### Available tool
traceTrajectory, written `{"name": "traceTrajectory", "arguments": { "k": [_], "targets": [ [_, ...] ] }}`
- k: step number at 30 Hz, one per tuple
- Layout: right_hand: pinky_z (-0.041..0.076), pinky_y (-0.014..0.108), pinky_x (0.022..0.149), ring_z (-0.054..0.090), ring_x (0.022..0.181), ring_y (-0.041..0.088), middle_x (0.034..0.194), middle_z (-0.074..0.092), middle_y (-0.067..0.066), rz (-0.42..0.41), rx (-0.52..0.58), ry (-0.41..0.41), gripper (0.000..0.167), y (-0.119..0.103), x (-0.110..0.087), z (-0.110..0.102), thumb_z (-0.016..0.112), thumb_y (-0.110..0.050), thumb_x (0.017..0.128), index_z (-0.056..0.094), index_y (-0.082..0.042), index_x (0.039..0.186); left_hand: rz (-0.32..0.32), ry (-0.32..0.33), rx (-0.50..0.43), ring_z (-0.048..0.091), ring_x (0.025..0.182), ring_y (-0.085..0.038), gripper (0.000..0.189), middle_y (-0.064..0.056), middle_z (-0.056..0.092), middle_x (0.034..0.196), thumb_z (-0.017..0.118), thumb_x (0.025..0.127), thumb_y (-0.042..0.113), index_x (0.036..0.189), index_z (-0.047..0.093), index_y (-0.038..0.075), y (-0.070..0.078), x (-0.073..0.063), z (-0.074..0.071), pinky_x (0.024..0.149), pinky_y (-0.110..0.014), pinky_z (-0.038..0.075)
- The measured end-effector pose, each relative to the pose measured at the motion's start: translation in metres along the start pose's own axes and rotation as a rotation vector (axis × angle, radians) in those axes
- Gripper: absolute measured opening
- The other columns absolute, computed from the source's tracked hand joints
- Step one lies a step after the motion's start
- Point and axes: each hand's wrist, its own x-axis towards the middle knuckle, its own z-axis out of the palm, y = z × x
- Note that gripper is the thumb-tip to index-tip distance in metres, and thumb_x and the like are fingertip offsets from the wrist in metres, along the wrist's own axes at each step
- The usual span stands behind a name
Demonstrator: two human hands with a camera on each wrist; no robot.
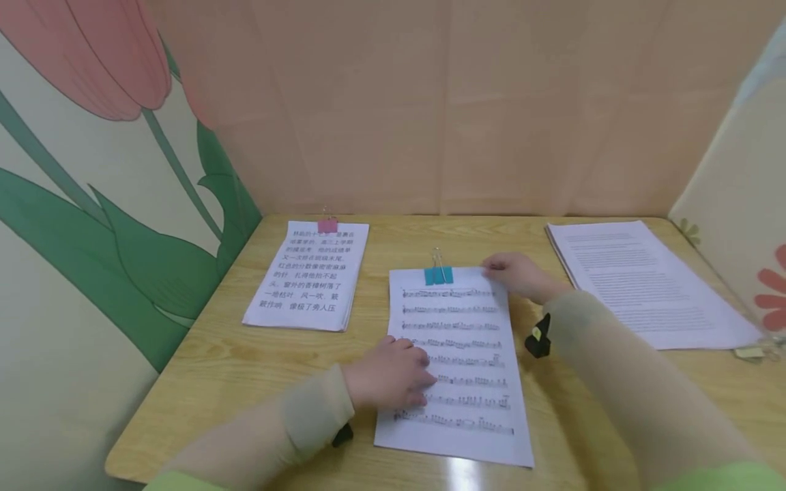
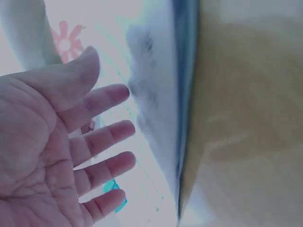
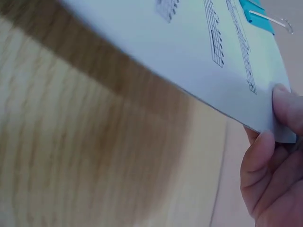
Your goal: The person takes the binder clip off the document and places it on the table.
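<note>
A stack of sheet music point(image 1: 457, 354) lies in the middle of the table, printed with rows of staves. A blue binder clip point(image 1: 439, 275) sits on its top edge, its wire handles standing up. At the top right corner my right hand point(image 1: 518, 273) pinches the paper between thumb and fingers. The right wrist view shows that corner raised off the table, the thumb point(image 3: 288, 109) on the printed face. My left hand point(image 1: 389, 375) is spread at the stack's left edge. In the left wrist view its fingers are loosely straight and grip nothing; whether they touch the paper I cannot tell.
To the left lies a stack of large-print text pages point(image 1: 307, 279) with a pink binder clip point(image 1: 328, 226) at its top. On the right is another stack of printed pages point(image 1: 645, 286), with a pale clip point(image 1: 750, 352) by its lower right corner. Walls enclose the wooden table point(image 1: 215, 395).
</note>
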Motion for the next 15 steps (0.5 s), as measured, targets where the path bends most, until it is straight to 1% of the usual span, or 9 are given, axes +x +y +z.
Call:
{"name": "traceTrajectory", "arguments": {
  "k": [3, 7, 9, 11, 15],
  "targets": [
    [0.049, 0.040, 0.083, 0.059, 0.094, 0.025, 0.101, 0.067, 0.010, -0.005, 0.048, -0.012, 0.026, -0.005, -0.002, -0.004, 0.050, -0.020, 0.101, 0.064, -0.005, 0.116, -0.020, 0.052, -0.084, 0.047, 0.121, -0.017, 0.037, 0.008, 0.057, 0.129, 0.059, 0.093, 0.046, 0.126, 0.064, 0.031, -0.008, 0.002, -0.010, 0.101, -0.039, 0.035],
    [0.048, 0.038, 0.082, 0.059, 0.095, 0.025, 0.101, 0.067, 0.009, -0.007, 0.085, -0.021, 0.026, -0.011, -0.005, -0.009, 0.050, -0.025, 0.101, 0.064, -0.008, 0.116, -0.072, 0.158, -0.200, 0.048, 0.121, -0.016, 0.033, 0.007, 0.061, 0.125, 0.059, 0.095, 0.038, 0.124, 0.066, 0.023, -0.025, 0.006, -0.026, 0.105, -0.038, 0.034],
    [0.047, 0.038, 0.082, 0.059, 0.095, 0.025, 0.102, 0.066, 0.009, -0.004, 0.097, -0.016, 0.027, -0.013, -0.006, -0.010, 0.051, -0.026, 0.101, 0.064, -0.009, 0.116, -0.114, 0.224, -0.258, 0.048, 0.121, -0.016, 0.031, 0.006, 0.062, 0.123, 0.059, 0.096, 0.035, 0.122, 0.067, 0.020, -0.035, 0.008, -0.034, 0.106, -0.036, 0.033],
    [0.047, 0.037, 0.081, 0.059, 0.095, 0.025, 0.103, 0.067, 0.009, -0.008, 0.100, -0.006, 0.027, -0.016, -0.007, -0.011, 0.051, -0.027, 0.101, 0.065, -0.009, 0.116, -0.171, 0.297, -0.330, 0.048, 0.121, -0.016, 0.029, 0.005, 0.062, 0.123, 0.059, 0.096, 0.032, 0.120, 0.068, 0.019, -0.045, 0.011, -0.042, 0.107, -0.036, 0.033],
    [0.046, 0.039, 0.083, 0.059, 0.095, 0.026, 0.103, 0.067, 0.010, -0.021, 0.117, 0.008, 0.027, -0.022, -0.011, -0.012, 0.051, -0.026, 0.101, 0.066, -0.007, 0.115, -0.272, 0.446, -0.465, 0.047, 0.123, -0.019, 0.028, 0.002, 0.059, 0.125, 0.058, 0.097, 0.032, 0.120, 0.068, 0.018, -0.060, 0.019, -0.057, 0.106, -0.039, 0.036]
  ]
}}
